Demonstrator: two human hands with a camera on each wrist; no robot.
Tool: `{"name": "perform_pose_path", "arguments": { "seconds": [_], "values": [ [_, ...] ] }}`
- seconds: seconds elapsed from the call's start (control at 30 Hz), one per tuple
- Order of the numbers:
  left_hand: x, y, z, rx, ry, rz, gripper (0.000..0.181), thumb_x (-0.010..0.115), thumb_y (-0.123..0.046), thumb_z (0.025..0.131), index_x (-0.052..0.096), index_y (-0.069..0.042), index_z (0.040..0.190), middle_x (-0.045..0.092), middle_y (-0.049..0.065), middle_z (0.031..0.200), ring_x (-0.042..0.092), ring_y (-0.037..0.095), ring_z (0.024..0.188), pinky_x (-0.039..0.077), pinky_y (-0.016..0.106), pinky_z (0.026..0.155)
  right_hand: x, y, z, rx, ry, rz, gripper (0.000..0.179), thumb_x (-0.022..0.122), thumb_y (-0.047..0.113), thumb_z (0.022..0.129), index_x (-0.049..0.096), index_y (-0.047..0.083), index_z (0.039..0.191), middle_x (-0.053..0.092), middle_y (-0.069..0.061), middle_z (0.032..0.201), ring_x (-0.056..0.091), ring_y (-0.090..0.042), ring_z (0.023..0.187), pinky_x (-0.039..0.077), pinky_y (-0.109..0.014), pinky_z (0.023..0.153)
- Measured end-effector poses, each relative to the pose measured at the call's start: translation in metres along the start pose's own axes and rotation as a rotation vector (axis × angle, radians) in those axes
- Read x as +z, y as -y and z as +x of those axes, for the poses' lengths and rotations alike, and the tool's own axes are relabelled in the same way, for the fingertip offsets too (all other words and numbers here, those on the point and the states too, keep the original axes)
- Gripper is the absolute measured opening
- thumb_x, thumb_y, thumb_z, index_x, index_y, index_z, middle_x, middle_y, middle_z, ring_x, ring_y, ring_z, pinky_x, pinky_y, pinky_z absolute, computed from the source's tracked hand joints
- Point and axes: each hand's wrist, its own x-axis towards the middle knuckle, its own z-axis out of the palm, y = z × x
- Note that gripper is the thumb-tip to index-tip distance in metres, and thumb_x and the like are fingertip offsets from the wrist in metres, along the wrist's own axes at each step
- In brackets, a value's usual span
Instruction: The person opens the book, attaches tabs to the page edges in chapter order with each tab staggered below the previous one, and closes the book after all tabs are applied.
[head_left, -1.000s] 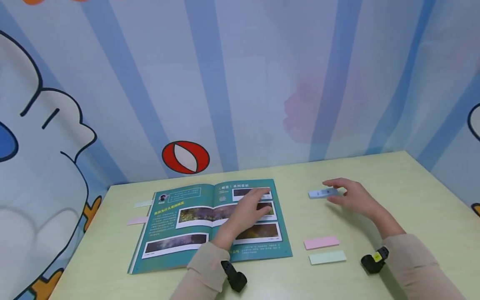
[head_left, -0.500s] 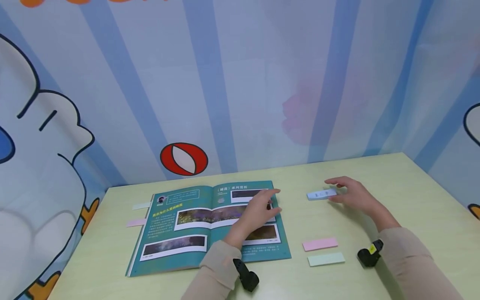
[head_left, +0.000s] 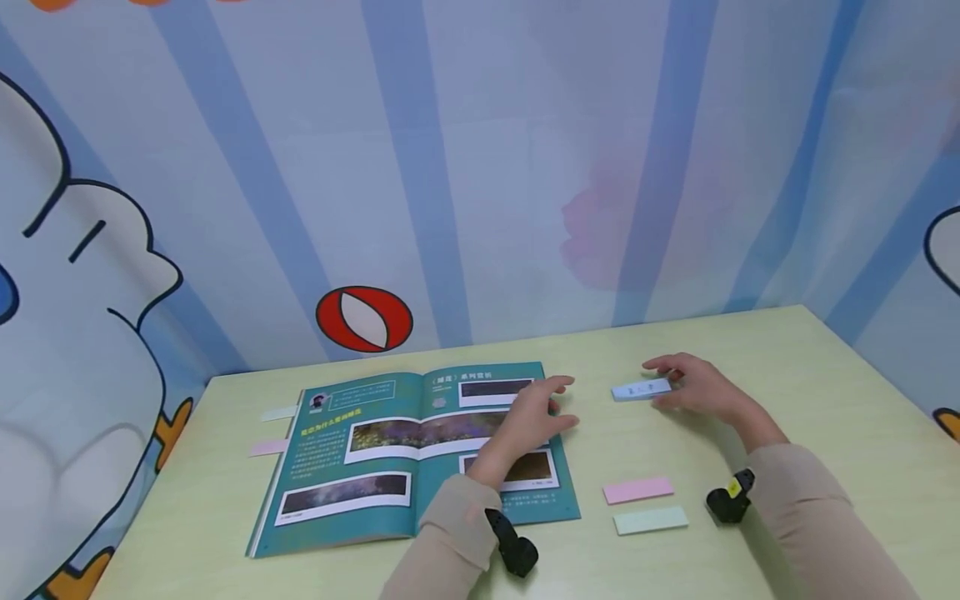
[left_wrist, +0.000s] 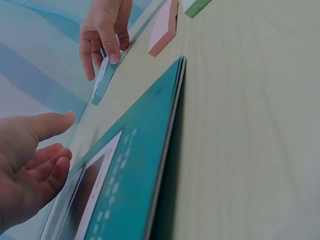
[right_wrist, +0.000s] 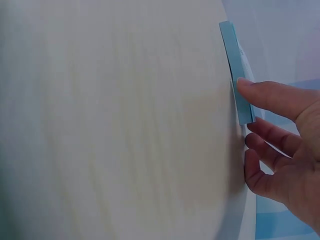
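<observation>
My right hand [head_left: 701, 390] pinches the right end of a light blue sticky note pad [head_left: 637, 390] with handwriting on top. In the right wrist view, the thumb [right_wrist: 280, 97] lies against the side of the pad [right_wrist: 235, 75]; the fingers at its far side are partly hidden. Whether the pad is off the table cannot be told. My left hand [head_left: 525, 425] is over the right page of an open teal magazine [head_left: 382, 517], holding nothing. Its thumb and fingers are spread apart in the left wrist view, pointing toward the blue pad [left_wrist: 102, 82].
A pink sticky note pad [head_left: 638, 490] and a pale green one [head_left: 650, 521] lie right of the magazine. A pale tab [head_left: 279, 412] and a pink tab [head_left: 267, 448] stick out from the magazine's left edge. A printed curtain [head_left: 510, 208] stands behind the table.
My left hand has moved right across the page toward the blue pad. My right hand has closed in on the pad's end, and more of its handwriting shows. The other pads stay put.
</observation>
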Motion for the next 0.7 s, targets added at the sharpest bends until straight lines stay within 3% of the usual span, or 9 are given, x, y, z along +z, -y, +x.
{"name": "perform_pose_path", "arguments": {
  "seconds": [0.4, 0.7],
  "values": [
    [0.011, -0.013, 0.020, -0.023, 0.021, -0.052, 0.052, 0.067, -0.011, 0.086, 0.048, -0.006, 0.135, 0.056, 0.014, 0.123, 0.052, 0.015, 0.084, 0.045, 0.022, 0.072, 0.006, 0.001, 0.005, 0.001, -0.003, -0.044, 0.046, 0.073, 0.006, 0.077, 0.058, -0.007, 0.118, 0.056, -0.018, 0.102, 0.047, -0.024, 0.082, 0.040, -0.032, 0.069],
    [0.024, -0.016, 0.027, -0.046, 0.023, -0.011, 0.049, 0.067, -0.013, 0.086, 0.051, -0.007, 0.132, 0.059, 0.011, 0.117, 0.050, 0.013, 0.081, 0.044, 0.022, 0.070, 0.008, 0.003, 0.007, 0.011, 0.023, -0.041, 0.033, 0.071, 0.007, 0.080, 0.064, -0.005, 0.109, 0.057, -0.016, 0.100, 0.049, -0.024, 0.083, 0.041, -0.033, 0.071]
  ]
}}
